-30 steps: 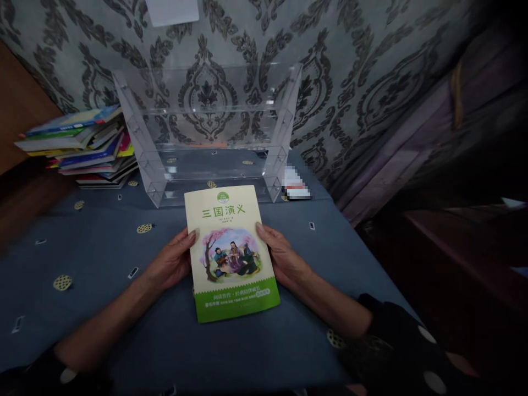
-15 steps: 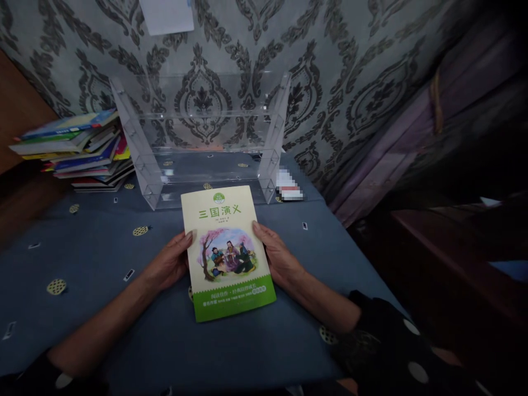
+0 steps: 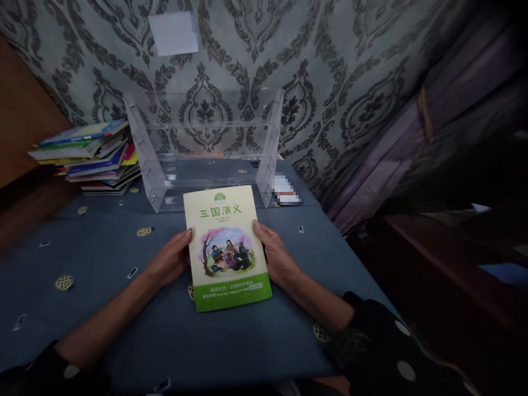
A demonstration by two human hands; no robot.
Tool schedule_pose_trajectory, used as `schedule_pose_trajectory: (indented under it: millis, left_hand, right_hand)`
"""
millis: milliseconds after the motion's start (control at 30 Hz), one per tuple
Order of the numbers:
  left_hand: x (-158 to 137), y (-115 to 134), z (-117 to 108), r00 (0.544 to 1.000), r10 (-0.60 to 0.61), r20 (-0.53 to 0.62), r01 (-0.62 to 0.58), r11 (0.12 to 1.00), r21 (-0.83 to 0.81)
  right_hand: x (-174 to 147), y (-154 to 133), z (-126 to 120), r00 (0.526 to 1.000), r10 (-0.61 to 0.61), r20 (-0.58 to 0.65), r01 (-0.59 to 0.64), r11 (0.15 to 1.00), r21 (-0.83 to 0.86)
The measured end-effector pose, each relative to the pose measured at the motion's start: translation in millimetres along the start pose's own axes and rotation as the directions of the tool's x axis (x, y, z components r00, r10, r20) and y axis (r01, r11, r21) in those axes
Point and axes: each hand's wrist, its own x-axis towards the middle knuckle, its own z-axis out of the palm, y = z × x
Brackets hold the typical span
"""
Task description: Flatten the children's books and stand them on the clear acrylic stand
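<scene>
Left hand (image 3: 171, 259) and right hand (image 3: 279, 257) grip a book (image 3: 227, 250) before a clear rack (image 3: 206, 156), apparently steadying it; the next move likely needs both.

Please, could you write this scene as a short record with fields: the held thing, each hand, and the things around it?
Held thing: book, closed, illustrated front cover facing the wearer, green band at the bottom
Left side: left hand grips the book's left edge, thumb on the cover
Right side: right hand grips the right edge, thumb on the cover
Beyond the book: clear rack on a blue patterned cloth
Left of rack: stack of books
Right of rack: pixelated item, cannot tell what
Wall: white sheet above the rack
</scene>
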Motion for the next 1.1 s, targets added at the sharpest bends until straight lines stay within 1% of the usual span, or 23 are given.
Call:
schedule_pose_trajectory:
  millis: [233, 467, 600, 867, 967, 1100]
  left_hand:
    - [0.7, 1.3, 8.0, 1.0, 0.015, -0.015, -0.015, 1.0, 0.01]
    - [2.4, 5.1, 16.5, 0.998, 0.038, -0.057, -0.038, 0.999, 0.013]
    - [4.6, 7.7, 21.3, 0.997, 0.048, -0.063, -0.048, 0.999, 0.013]
    - [11.2, 12.8, 36.4, 0.992, 0.124, -0.03, -0.124, 0.992, -0.013]
    - [13.9, 15.7, 44.6, 0.987, 0.148, -0.066, -0.151, 0.987, -0.053]
    - [17.0, 16.5, 56.1, 0.974, 0.175, -0.144, -0.19, 0.977, -0.095]
  right_hand:
    - [-2.3, -5.0, 5.8, 0.999, -0.031, -0.024, 0.032, 0.999, 0.021]
    - [-4.0, -10.6, 10.0, 0.998, -0.062, -0.011, 0.062, 0.997, 0.044]
    - [-3.8, -13.8, 9.6, 0.995, -0.097, 0.001, 0.097, 0.995, 0.021]
    - [-2.6, -23.9, 9.6, 0.984, -0.175, 0.031, 0.176, 0.982, -0.06]
    - [-2.3, -27.0, 10.9, 0.98, -0.193, 0.05, 0.197, 0.977, -0.079]
    - [-1.9, -28.6, 11.8, 0.977, -0.206, 0.06, 0.211, 0.973, -0.093]
